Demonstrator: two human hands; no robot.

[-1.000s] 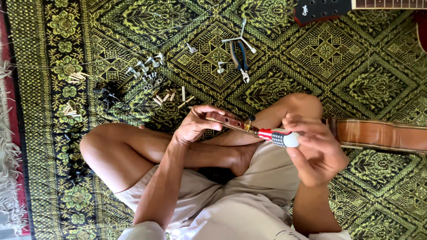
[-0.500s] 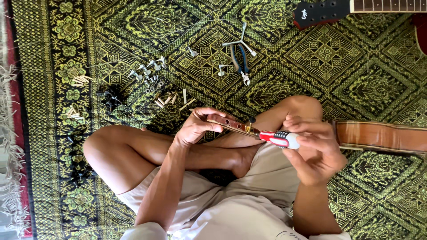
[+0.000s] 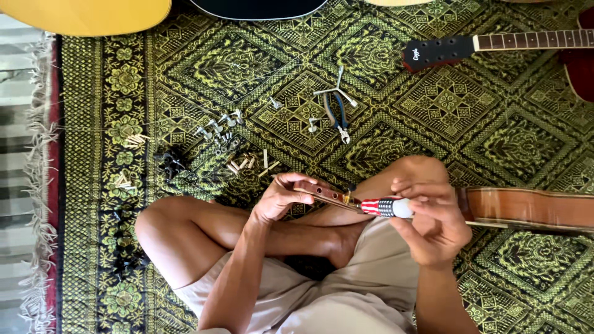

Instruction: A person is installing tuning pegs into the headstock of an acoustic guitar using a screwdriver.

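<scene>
You sit cross-legged on a green patterned rug (image 3: pixel 470 117), and both hands meet just above your lap. Your left hand (image 3: pixel 281 196) has its grip closed on a small brown wooden piece (image 3: pixel 318 192), pinched between thumb and fingertips and held roughly level. Your right hand (image 3: pixel 436 216) has its grip wrapped around the handle of a screwdriver (image 3: pixel 383 207), striped red and white with a pale rounded end; its shaft points left and its tip meets the wooden piece. Just behind your right hand, a brown guitar body (image 3: pixel 532 207) lies on the rug beside your right knee. Further out on the rug, a pair of pliers (image 3: pixel 337 111) with dark handles lies well apart from your hands, with small metal tuning pegs (image 3: pixel 219 131) scattered to its left and a few pale pins (image 3: pixel 247 164) nearer your left knee. A black guitar headstock (image 3: pixel 436 52) lies at the upper right.
</scene>
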